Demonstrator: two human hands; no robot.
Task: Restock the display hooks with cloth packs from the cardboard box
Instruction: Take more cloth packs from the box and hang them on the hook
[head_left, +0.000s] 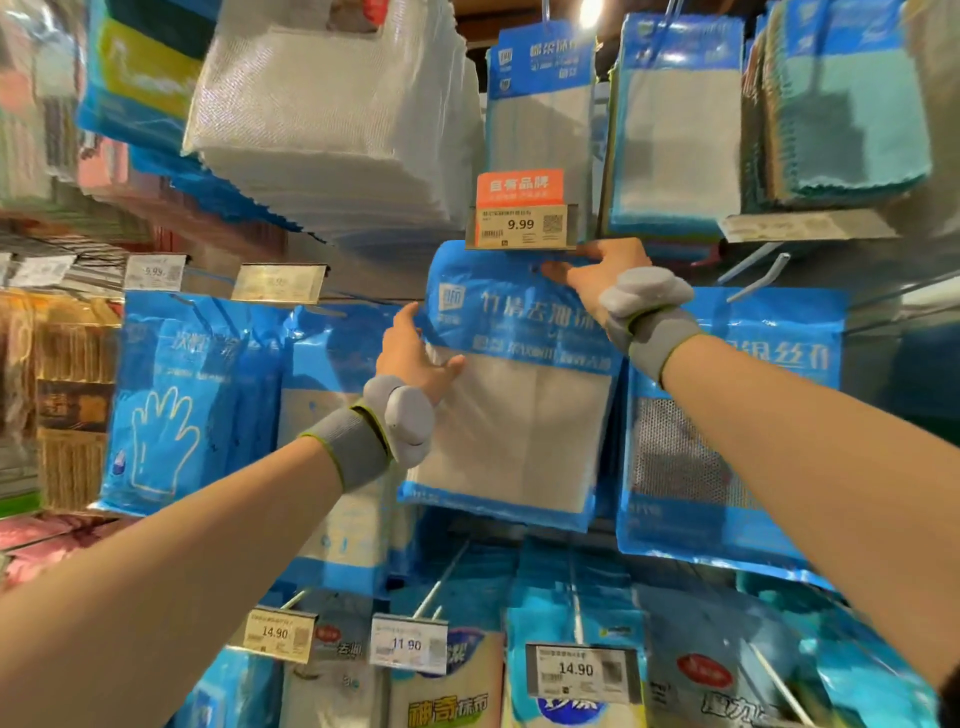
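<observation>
left of the left grip (415, 358): glove pack (156, 405), blue bag printed with a white hand outline, hanging; left grip: grasps the left edge of the cloth pack (519, 426), thumb on its front; cloth pack: blue bag, clear window showing folded pale cloth inside, held up between both grips at the display; just above the right grip (597, 278): price tag (519, 224), 9.99; right grip: pinches the pack's top edge; right of the right grip: mesh pack (691, 457), blue bag holding dark mesh

Display hooks (757, 278) carry hanging blue cloth packs (675, 130), price tags (519, 226) at their tips.
</observation>
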